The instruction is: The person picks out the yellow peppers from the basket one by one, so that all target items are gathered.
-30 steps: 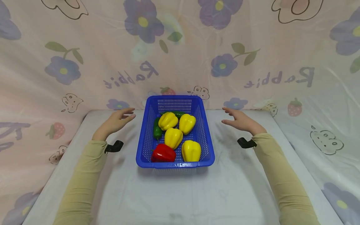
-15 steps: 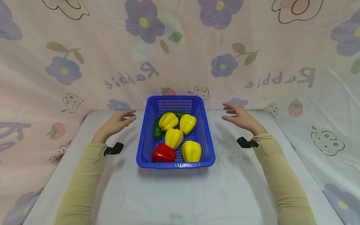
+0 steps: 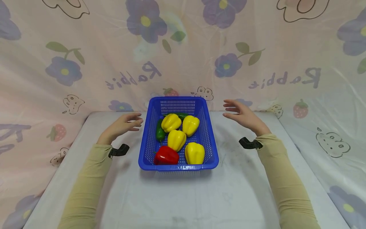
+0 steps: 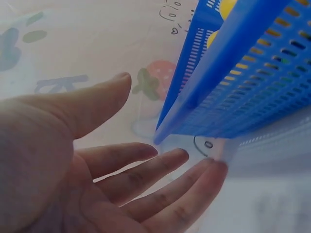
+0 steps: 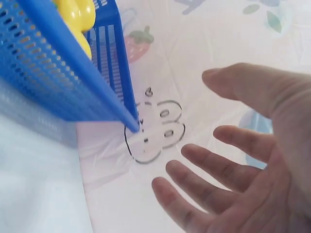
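A blue plastic basket (image 3: 211, 143) with perforated walls stands mid-table. Inside it lie several yellow bell peppers (image 3: 176, 140), one red bell pepper (image 3: 166, 155) at the front left, and two long green peppers (image 3: 160, 131), one by the left wall and one at the back. My left hand (image 3: 121, 124) hovers left of the basket, fingers apart and relaxed, holding nothing. On the other side my right hand (image 3: 243, 115) hangs in the air, its fingers loosely extended with nothing in them. Both wrist views show the palms facing the basket wall, apart from it.
The white-covered table (image 3: 177, 200) extends in front of the basket and to both sides. A curtain (image 3: 183, 57) printed with flowers and rabbits hangs right behind the table's far edge and along both sides. A black wrist mount (image 3: 118, 150) sits on each sleeve.
My left hand has shifted slightly right, nearer the basket. My right hand has risen and drawn a little inward. The basket and the peppers stay where they were.
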Demonstrator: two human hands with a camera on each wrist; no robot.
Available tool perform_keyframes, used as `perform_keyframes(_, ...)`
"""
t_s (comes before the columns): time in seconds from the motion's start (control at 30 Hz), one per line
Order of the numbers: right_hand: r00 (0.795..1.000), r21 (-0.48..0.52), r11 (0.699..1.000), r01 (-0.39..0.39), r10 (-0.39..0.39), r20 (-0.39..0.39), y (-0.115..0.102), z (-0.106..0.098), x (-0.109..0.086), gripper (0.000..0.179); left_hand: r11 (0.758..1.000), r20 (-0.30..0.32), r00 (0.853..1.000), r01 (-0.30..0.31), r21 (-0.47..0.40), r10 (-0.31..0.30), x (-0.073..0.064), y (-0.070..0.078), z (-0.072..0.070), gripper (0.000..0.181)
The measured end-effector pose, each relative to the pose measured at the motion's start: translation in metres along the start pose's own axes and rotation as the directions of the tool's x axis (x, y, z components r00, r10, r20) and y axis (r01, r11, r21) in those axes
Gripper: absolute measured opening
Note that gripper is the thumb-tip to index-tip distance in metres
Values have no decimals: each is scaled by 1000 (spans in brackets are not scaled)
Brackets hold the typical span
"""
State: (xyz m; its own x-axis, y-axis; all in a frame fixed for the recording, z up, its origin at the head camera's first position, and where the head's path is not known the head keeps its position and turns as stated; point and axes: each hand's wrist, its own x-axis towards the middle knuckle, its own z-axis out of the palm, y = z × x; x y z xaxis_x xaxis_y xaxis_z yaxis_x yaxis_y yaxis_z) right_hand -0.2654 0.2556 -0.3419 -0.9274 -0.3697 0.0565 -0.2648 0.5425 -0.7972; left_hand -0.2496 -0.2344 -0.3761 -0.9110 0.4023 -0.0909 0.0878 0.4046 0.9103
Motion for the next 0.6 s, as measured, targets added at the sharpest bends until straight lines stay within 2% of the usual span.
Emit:
perform_keyframes(0.13, 999, 44, 999, 7, -8, 31, -18, 6, -5, 60, 996, 32, 999, 20, -85, -18, 4, -5, 4, 63)
perform_keyframes(0.27, 998, 69, 997, 14, -18, 63, -32, 12, -9, 58, 996, 45, 999, 24, -84, -21, 6, -5, 9, 62)
perform_keyframes(0.43, 997, 81, 996, 29, -35, 69, -24, 19, -4, 58, 996, 40, 998, 41, -83, -38, 8, -4, 13, 62)
perform_keyframes(0.6, 991, 114, 991, 63, -76, 109, -20, 28, -2, 59, 992, 34, 997, 73, -103, -70, 9, -1, 14, 65)
